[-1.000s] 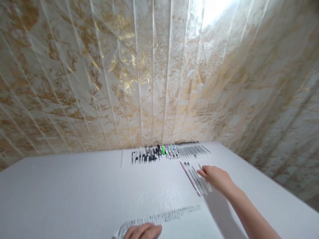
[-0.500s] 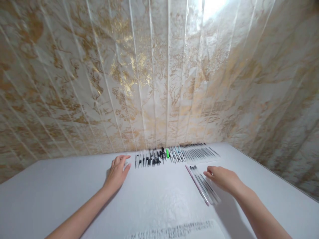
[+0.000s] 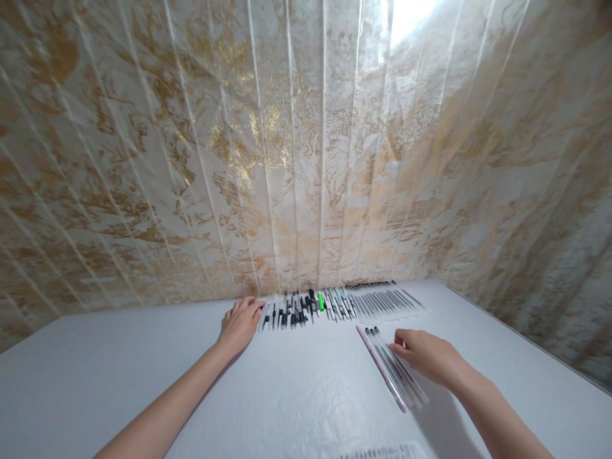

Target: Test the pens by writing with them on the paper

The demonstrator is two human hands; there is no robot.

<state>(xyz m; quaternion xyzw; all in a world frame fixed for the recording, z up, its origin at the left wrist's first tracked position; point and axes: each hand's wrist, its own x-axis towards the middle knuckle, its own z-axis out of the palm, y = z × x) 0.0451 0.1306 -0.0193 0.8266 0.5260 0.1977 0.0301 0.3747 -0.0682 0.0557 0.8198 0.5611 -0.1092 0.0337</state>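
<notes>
My left hand [image 3: 241, 325] lies at the left end of a long row of pens [image 3: 291, 312], palm down. Its stretched fingers reach the leftmost pen [image 3: 262, 317]; whether they touch it is unclear. My right hand [image 3: 425, 352] has curled fingers, thumb near the index finger, beside a small slanted group of clear pens [image 3: 389, 357] with dark ends. Anything between those fingertips is hidden. A pink pen [image 3: 381, 370] lies along the left side of this group.
A bright green piece [image 3: 321, 301] stands out mid-row. Farther right lie many thin dark refills or pens [image 3: 385, 301], side by side. Printed paper [image 3: 382, 452] shows at the bottom edge of the white table [image 3: 287, 389]. A gold-patterned curtain [image 3: 296, 159] hangs behind.
My left hand has moved right to the end of the pen row, its fingers now over the leftmost pen. My right hand stays nearly still. The view has tilted slightly upward.
</notes>
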